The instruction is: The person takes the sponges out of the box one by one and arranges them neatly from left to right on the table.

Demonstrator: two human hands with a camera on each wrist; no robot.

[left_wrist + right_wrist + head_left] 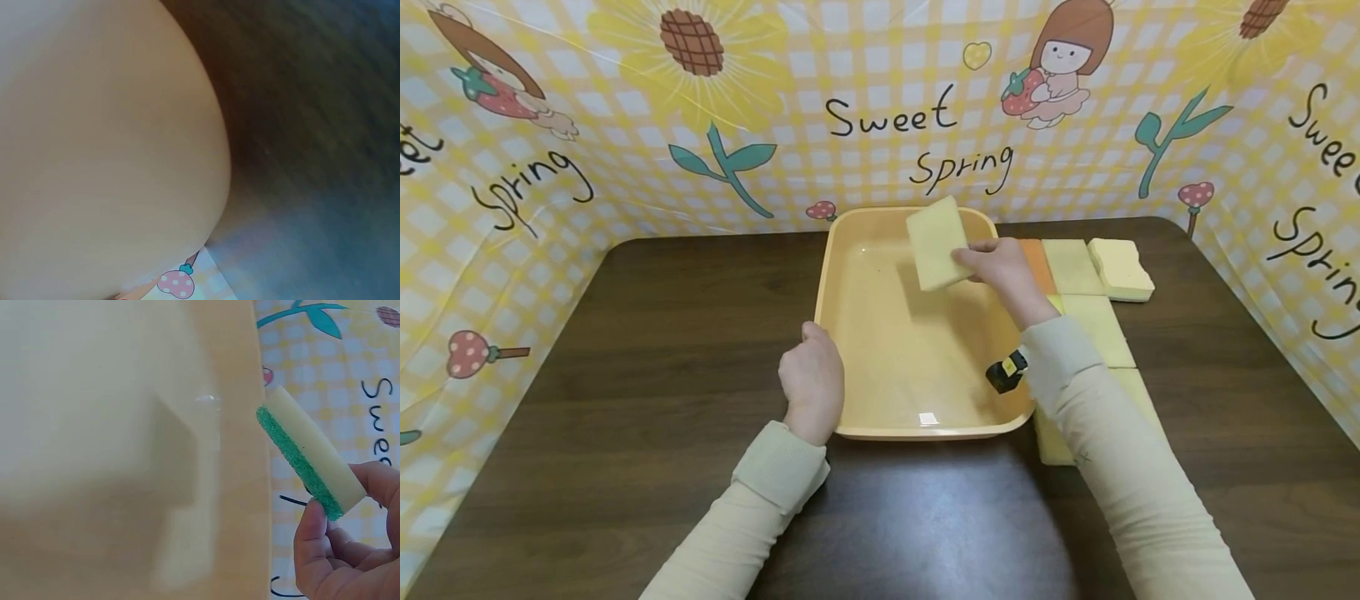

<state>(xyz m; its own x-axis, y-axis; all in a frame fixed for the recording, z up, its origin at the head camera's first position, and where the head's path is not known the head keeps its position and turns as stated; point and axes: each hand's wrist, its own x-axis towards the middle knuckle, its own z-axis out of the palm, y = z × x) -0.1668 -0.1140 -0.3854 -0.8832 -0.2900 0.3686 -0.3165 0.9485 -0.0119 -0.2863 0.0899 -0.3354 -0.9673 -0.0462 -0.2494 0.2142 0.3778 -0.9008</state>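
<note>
My right hand [1000,271] pinches a sponge [937,243] by one edge, above the far part of a yellow plastic tray [917,432]. The right wrist view shows this sponge [319,450] side-on, pale yellow with a green scouring layer, between the thumb and fingers of the right hand [350,550]. At the tray's left rim, my left hand [812,379] grips the edge with curled fingers, their tips hidden. The left wrist view is mostly filled by a blurred part of the left hand [112,150].
Right of the tray lie several flat yellow sponges [1097,325], partly under the right sleeve, and an orange piece [1036,262]. A thicker, wavy-edged sponge [1122,268] sits at the far right. Dark wooden table [685,333] surrounds them, backed by a printed cloth [880,75].
</note>
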